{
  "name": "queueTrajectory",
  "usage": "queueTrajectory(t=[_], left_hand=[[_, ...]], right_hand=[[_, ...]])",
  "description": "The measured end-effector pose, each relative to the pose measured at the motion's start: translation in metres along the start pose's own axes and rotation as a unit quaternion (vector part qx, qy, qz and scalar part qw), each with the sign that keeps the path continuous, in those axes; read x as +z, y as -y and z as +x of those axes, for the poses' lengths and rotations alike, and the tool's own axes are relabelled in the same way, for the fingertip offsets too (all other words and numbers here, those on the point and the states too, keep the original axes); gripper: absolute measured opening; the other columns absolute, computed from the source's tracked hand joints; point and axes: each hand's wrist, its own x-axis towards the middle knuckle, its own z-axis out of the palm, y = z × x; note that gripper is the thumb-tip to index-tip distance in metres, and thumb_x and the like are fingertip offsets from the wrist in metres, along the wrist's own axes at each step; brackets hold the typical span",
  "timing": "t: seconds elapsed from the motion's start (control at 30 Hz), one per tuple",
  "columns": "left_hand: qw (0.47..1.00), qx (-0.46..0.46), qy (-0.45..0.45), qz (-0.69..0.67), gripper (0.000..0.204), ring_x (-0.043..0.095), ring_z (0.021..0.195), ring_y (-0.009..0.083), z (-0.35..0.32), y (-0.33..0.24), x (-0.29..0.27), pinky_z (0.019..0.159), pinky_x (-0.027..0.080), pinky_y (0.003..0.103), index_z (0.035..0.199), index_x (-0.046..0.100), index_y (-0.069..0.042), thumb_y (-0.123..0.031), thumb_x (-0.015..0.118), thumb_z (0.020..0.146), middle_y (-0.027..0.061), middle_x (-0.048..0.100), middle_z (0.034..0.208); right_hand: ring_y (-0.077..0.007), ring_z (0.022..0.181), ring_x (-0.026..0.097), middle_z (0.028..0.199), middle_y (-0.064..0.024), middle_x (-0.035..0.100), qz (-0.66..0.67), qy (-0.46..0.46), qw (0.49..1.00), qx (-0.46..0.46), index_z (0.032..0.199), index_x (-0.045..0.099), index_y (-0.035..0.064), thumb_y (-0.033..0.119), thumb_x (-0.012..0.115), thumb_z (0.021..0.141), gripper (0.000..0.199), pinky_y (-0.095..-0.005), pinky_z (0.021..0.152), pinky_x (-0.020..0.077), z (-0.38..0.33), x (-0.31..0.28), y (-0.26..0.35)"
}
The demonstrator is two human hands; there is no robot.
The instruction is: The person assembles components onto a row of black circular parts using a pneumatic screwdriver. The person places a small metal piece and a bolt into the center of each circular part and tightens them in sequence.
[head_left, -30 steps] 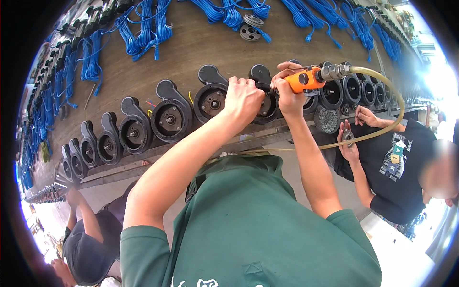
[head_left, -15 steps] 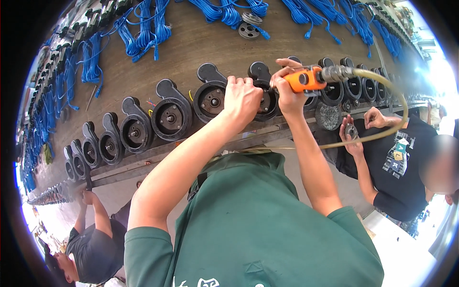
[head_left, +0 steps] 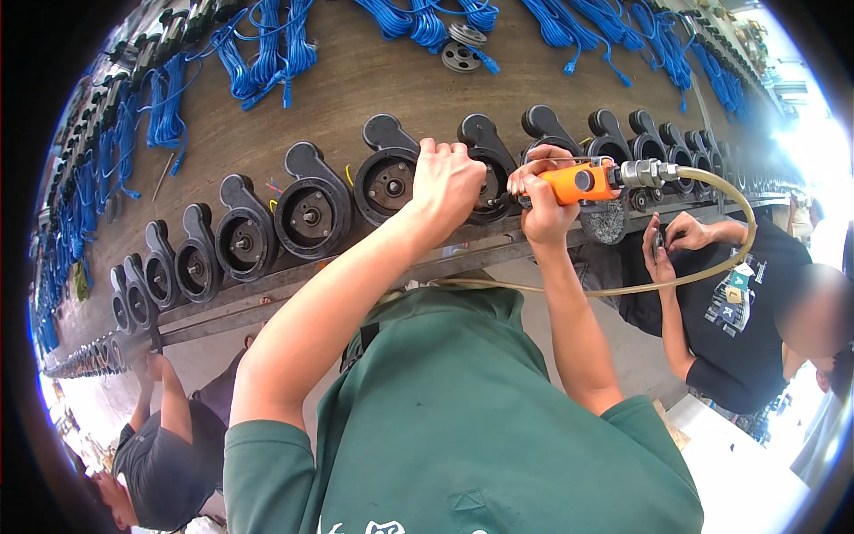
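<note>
My right hand (head_left: 544,198) is wrapped round an orange air-powered tool (head_left: 583,182), which lies roughly level, its hose end to the right. The tool's working end is hidden by my fingers, beside a black round motor housing (head_left: 485,133). Over the left part of that housing is my left hand (head_left: 449,182), back up and fingers curled down; its fingertips and anything in them are hidden. Just left stands another open black housing (head_left: 384,184), showing a metal plate and a central shaft.
Similar housings (head_left: 311,218) line the bench edge both ways. Blue cable bundles (head_left: 294,53) and metal pulleys (head_left: 461,58) lie farther back. A yellowish hose (head_left: 743,240) loops right from the tool. Co-workers (head_left: 712,311) stand on either side; a grey fuzzy pad (head_left: 605,222) sits near the edge.
My right hand and the air tool have come down toward me and slightly right. My left hand stays nearly in place. The right co-worker's hands have drawn closer together.
</note>
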Motion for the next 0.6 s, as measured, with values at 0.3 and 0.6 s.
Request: queueTrajectory(t=[0.3, 0.6], left_hand=[[0.999, 0.017, -0.018, -0.034, 0.026, 0.063, 0.097, 0.0321, 0.0026, 0.0035, 0.0054, 0.087, 0.043, 0.044, 0.078, 0.075, -0.005, -0.027, 0.083, 0.067, 0.017, 0.066, 0.096], [0.998, 0.024, -0.027, -0.052, 0.027, 0.064, 0.095, 0.0323, 0.0019, 0.0081, 0.0051, 0.086, 0.045, 0.044, 0.076, 0.074, -0.006, -0.028, 0.084, 0.065, 0.0155, 0.066, 0.093]], right_hand=[[-0.0135, 0.063, 0.05, 0.073, -0.0061, 0.051, -0.005, 0.025, 1.0, -0.003, 0.11, 0.05, -0.0022, -0.002, 0.05, 0.084, 0.026, -0.0311, 0.065, 0.0488, 0.0, -0.0027, -0.0057], [-0.0111, 0.07, 0.058, 0.077, -0.0049, 0.059, 0.031, 0.034, 0.999, 0.014, 0.109, 0.051, -0.0009, -0.004, 0.055, 0.085, 0.025, -0.0254, 0.068, 0.0481, 0.0007, -0.0027, -0.0068]])
